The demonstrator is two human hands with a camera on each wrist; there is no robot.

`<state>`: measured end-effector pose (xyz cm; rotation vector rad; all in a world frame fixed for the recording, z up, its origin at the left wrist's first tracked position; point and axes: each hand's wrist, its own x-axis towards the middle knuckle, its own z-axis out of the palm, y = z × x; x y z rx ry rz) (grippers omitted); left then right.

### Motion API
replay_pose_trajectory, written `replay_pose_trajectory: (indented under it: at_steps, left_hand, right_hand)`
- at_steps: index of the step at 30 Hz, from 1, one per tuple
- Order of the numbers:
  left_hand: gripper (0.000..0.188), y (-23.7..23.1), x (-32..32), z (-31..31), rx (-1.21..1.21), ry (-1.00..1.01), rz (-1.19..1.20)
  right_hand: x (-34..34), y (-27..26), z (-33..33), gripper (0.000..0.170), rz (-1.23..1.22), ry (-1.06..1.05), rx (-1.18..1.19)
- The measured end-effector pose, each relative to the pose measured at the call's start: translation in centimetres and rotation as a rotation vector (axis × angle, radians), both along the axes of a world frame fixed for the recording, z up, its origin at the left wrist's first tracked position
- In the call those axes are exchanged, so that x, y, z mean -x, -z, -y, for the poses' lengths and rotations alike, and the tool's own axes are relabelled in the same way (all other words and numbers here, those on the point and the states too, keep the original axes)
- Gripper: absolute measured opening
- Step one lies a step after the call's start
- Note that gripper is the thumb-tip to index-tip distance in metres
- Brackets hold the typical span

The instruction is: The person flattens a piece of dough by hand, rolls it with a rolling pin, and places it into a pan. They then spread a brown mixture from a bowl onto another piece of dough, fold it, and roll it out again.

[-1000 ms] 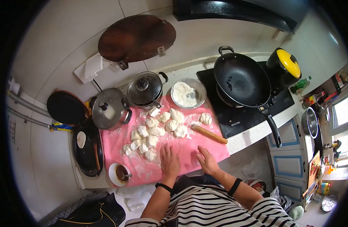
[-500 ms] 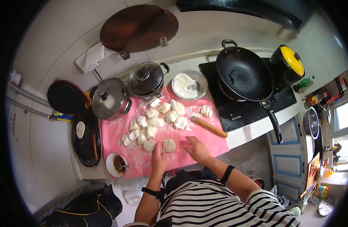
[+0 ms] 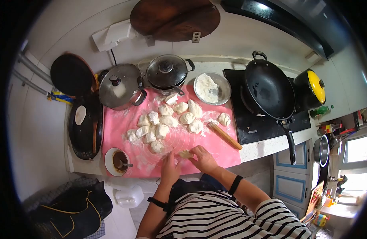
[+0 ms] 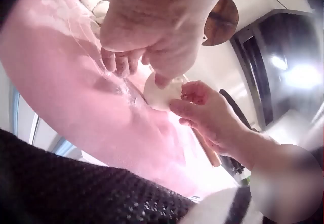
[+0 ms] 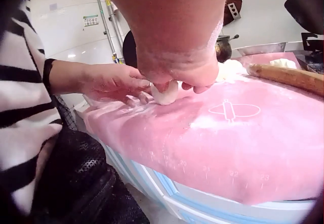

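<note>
My right hand (image 3: pixel 204 160) pinches a flattened round of dough (image 3: pixel 185 154) by its edge, with the thumb and fingers at its right side. It is held close over the front of the pink mat (image 3: pixel 207 165). Just left of the dough is my left hand (image 3: pixel 170 171), its fingers loosely bent. In the left wrist view the left thumb overlaps the pale face of the dough. Several floured dough lumps (image 3: pixel 168 121) sit in a cluster beyond the hands. To the right lies a wooden rolling pin (image 3: pixel 225 136), with a single lump (image 3: pixel 223 119) behind it.
A metal bowl of flour (image 3: pixel 224 97) stands behind the mat, beside two lidded pots. On the right, a black wok (image 3: pixel 270 89) sits on the cooktop. A sauce bowl with a spoon (image 3: pixel 116 161) and an open pan (image 3: pixel 84 137) holding a pale flat round are on the left.
Both hands first lay flat over the mat, then moved apart and exposed a dough round. Now my right hand has lifted it and the hands are close together. The head view has shifted.
</note>
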<state>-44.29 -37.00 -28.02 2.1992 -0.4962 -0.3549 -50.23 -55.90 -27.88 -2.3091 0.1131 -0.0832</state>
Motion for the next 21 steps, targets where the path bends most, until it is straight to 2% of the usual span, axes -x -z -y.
replay_pose_trajectory:
  at_steps: [4, 7, 10, 13, 16, 19, 21]
  left_hand:
    - [0.046, 0.3, -2.3, 1.6, -0.015, 0.243, -0.040]
    - [0.036, -0.9, -2.9, 2.1, 0.072, 0.290, -0.130]
    - [0.029, -0.7, -2.1, 1.9, 0.217, 0.207, -0.251]
    - [0.027, -0.8, -2.7, 1.8, 0.075, 0.156, -0.331]
    - [0.022, 0.2, -2.5, 2.4, -0.019, 0.190, -0.099]
    - [0.020, 2.1, -2.4, 2.9, -0.029, 0.138, 0.122]
    - [0.020, 2.3, -2.1, 2.7, -0.035, 0.145, 0.175]
  right_hand:
    - [0.4, -0.9, 0.0, 0.034, 0.022, 0.000, -0.104]
    - [-0.2, -3.1, 0.3, 0.031, 0.140, 0.045, -0.180]
    - [-0.2, -1.4, 1.1, 0.027, -0.096, -0.047, -0.241]
    - [0.1, -0.4, 1.3, 0.025, -0.127, 0.031, -0.222]
    - [-0.1, 0.5, 0.9, 0.022, 0.055, 0.004, -0.034]
    - [0.0, 0.8, 1.1, 0.025, 0.195, -0.086, 0.120]
    - [0.4, 1.1, 1.6, 0.029, 0.227, -0.194, 0.220]
